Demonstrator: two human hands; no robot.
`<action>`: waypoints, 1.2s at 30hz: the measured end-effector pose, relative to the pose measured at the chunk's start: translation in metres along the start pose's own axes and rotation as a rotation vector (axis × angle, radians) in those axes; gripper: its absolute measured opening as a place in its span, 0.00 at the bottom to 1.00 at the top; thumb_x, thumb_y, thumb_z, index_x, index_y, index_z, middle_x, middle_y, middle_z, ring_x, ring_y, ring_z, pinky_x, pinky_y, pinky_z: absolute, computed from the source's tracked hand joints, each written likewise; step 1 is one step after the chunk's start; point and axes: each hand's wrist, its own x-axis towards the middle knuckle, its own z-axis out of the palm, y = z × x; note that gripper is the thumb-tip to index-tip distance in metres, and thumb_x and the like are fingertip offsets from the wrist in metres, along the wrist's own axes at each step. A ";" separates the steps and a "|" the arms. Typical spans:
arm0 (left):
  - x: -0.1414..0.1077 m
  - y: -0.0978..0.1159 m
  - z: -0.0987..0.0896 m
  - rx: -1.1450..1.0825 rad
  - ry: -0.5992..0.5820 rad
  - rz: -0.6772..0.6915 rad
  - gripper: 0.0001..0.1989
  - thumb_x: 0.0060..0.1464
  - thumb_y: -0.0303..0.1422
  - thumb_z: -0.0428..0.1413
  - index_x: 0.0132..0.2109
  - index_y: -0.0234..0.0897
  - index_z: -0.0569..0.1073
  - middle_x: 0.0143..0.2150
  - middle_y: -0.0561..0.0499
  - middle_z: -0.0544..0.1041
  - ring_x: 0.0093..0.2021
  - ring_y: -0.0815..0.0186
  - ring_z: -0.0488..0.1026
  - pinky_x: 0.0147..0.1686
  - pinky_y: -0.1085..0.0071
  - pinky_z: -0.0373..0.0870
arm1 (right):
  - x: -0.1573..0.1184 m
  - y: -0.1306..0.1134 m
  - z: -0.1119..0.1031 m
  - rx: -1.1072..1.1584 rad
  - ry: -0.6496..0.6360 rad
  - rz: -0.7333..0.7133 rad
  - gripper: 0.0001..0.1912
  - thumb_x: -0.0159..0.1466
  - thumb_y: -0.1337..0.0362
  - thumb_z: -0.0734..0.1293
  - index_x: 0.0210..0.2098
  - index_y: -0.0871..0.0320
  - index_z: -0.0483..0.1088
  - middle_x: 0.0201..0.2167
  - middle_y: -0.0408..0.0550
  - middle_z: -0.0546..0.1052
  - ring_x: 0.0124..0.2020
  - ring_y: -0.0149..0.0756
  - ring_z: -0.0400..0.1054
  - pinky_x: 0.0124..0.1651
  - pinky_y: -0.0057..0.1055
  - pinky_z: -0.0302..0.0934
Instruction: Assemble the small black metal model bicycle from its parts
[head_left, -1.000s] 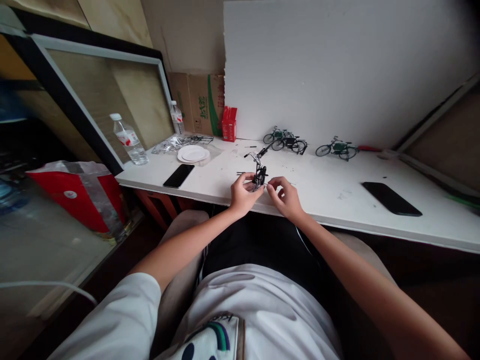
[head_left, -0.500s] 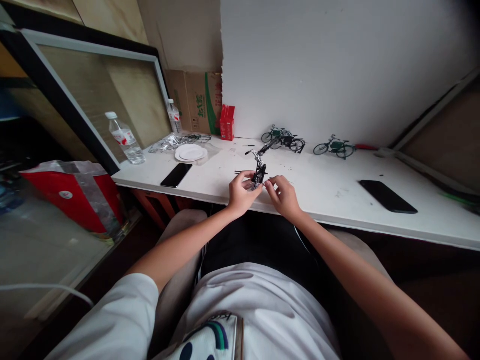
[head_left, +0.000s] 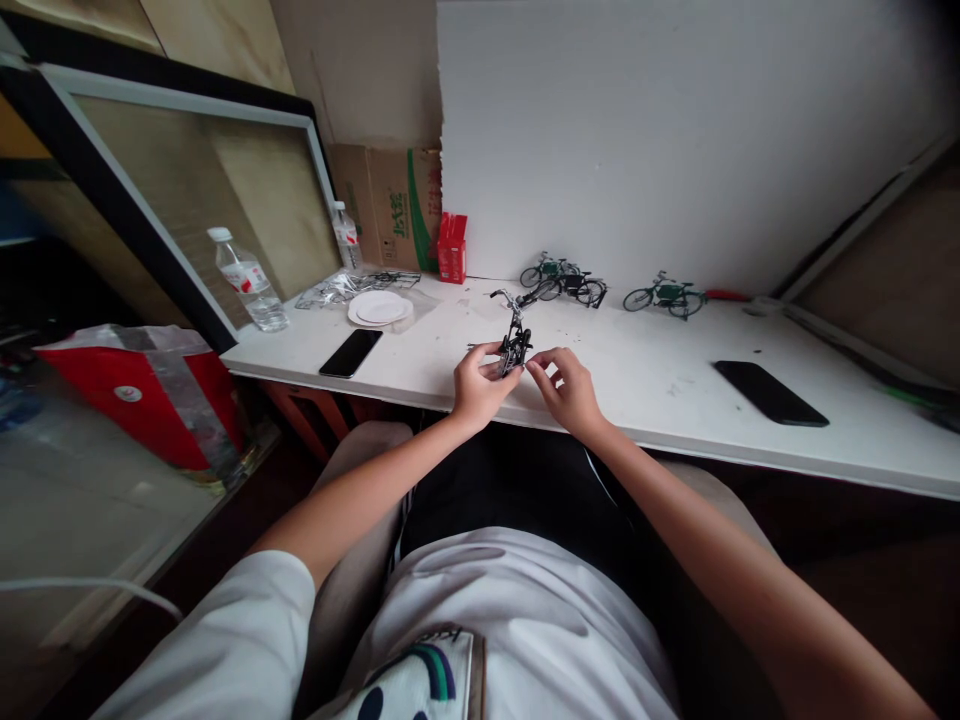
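Observation:
A small black model bicycle [head_left: 515,338] is held near the table's front edge, its silver handlebar pointing up and away from me. My left hand [head_left: 480,385] is closed around the lower part of it, thumb and fingers on either side. Right beside the model, my right hand [head_left: 561,388] has thumb and index finger pinched together; whatever lies between those tips is too small to make out. Behind them stand a black model bicycle [head_left: 574,288] and a green one [head_left: 546,268], with another green model bicycle [head_left: 666,297] further right.
The white table [head_left: 630,390] carries a phone [head_left: 351,353] at left and a black phone [head_left: 770,393] at right. White discs [head_left: 380,308], a plastic water bottle [head_left: 250,285], a red box [head_left: 452,248] and a cardboard box [head_left: 390,205] stand at the left and back.
The held model bicycle has turned or tilted slightly, its handlebar shifting a little. Both hands keep nearly the same place, and the whole view has shifted slightly.

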 end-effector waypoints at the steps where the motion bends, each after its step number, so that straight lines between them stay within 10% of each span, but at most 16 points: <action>1: 0.000 0.000 0.000 -0.002 -0.002 -0.005 0.25 0.47 0.36 0.75 0.50 0.35 0.77 0.48 0.42 0.84 0.45 0.57 0.86 0.49 0.61 0.85 | 0.000 0.001 0.000 -0.011 -0.003 -0.005 0.15 0.77 0.49 0.63 0.43 0.52 0.72 0.39 0.52 0.78 0.40 0.43 0.71 0.36 0.39 0.67; 36: 0.002 0.008 0.002 -0.033 -0.015 -0.083 0.26 0.43 0.37 0.76 0.48 0.34 0.79 0.47 0.42 0.85 0.44 0.56 0.86 0.48 0.59 0.86 | 0.004 -0.006 -0.010 -0.143 -0.074 0.007 0.21 0.79 0.46 0.57 0.40 0.53 0.71 0.35 0.51 0.77 0.37 0.41 0.71 0.38 0.38 0.63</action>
